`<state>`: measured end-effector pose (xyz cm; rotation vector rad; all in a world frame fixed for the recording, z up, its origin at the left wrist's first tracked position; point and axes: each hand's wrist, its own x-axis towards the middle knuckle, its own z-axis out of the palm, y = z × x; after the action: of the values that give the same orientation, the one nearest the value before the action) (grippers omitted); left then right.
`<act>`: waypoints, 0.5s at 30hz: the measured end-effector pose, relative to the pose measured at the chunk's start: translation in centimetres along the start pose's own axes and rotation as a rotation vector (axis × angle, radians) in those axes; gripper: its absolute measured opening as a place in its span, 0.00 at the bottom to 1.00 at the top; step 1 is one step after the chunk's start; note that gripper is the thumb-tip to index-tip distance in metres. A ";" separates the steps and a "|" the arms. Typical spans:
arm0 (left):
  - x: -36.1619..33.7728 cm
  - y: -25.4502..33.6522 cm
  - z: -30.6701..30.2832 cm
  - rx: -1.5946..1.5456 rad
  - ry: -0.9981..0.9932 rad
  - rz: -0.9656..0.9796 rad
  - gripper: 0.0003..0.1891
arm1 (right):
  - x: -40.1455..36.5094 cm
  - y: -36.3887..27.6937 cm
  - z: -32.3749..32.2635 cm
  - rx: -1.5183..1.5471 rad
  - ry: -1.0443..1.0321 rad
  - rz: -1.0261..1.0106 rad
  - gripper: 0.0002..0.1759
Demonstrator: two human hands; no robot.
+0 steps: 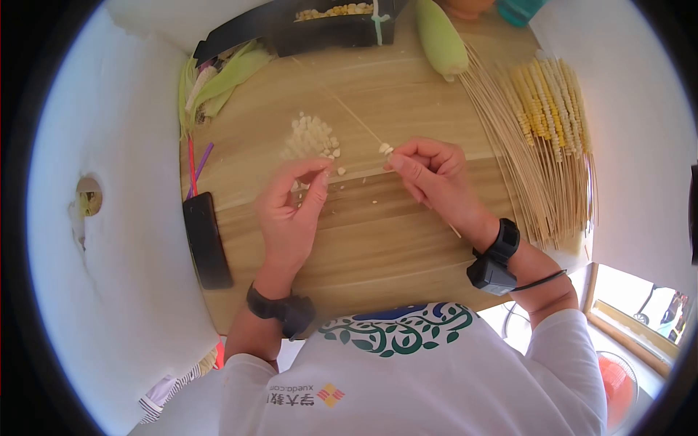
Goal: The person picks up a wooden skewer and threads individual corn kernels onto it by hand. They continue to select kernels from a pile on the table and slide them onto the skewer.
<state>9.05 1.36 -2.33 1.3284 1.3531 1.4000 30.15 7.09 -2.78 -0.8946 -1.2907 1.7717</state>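
Observation:
My right hand (436, 174) pinches a thin bamboo skewer (358, 118) between thumb and fingers. A few pale corn kernels (385, 149) are threaded on it right at the fingertips, and the skewer slants from upper left to lower right across the hand. To the left, my left hand (289, 207) is closed in a pinch beside a pile of loose corn kernels (311, 136); anything between its fingertips is too small to make out. A few single kernels and crumbs lie on the wooden table (385, 254) between the hands.
Bare skewers (509, 152) lie at the right, next to skewers full of kernels (549, 102). An ear of corn (441, 40) and a black box (334, 33) holding kernels are at the back. Husks (225, 83) and a black phone-like object (207, 240) lie left.

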 end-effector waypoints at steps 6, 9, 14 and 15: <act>0.3 0.0 0.9 0.614 -0.093 0.278 0.10 | 0.0 0.2 0.1 0.009 0.008 0.010 0.08; 0.6 -0.2 0.9 0.715 -0.058 0.360 0.11 | -0.1 0.2 0.0 0.004 -0.011 0.018 0.08; 0.6 -0.8 0.7 0.852 -0.104 0.423 0.11 | -0.2 0.4 0.1 -0.026 -0.036 0.027 0.07; 0.6 -0.9 0.6 0.850 -0.104 0.425 0.11 | -0.2 0.5 0.2 -0.027 -0.035 0.026 0.07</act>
<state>9.38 2.14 -3.22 2.3119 1.7453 0.9872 30.02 6.72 -3.24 -0.9033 -1.3338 1.8007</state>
